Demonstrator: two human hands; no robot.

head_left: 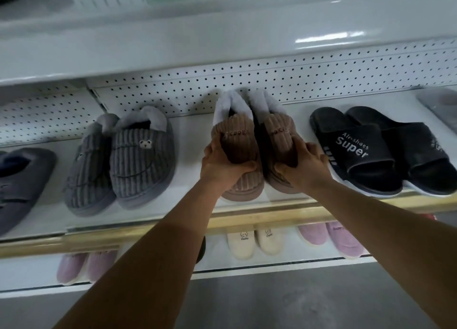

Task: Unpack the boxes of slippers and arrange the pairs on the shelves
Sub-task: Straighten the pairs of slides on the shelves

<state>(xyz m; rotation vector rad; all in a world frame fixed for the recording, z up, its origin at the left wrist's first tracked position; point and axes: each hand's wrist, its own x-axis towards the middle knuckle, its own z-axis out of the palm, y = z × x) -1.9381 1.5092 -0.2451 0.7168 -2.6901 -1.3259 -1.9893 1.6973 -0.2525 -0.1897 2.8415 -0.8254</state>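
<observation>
White sloped shelf point(193, 135) with pegboard back, brown corduroy slippers point(247, 140) at centre, left hand point(222, 165) grasping the left one's toe, right hand point(303, 167) grasping the right one's, grey pair point(123, 155) at nine o'clock, black slides point(371, 150) at three.

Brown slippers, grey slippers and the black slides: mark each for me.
brown slippers point(236, 140), head view, ribbed upper of the left shoe.
grey slippers point(141, 160), head view, corduroy upper near the bear patch.
black slides point(356, 145), head view, printed strap.
</observation>
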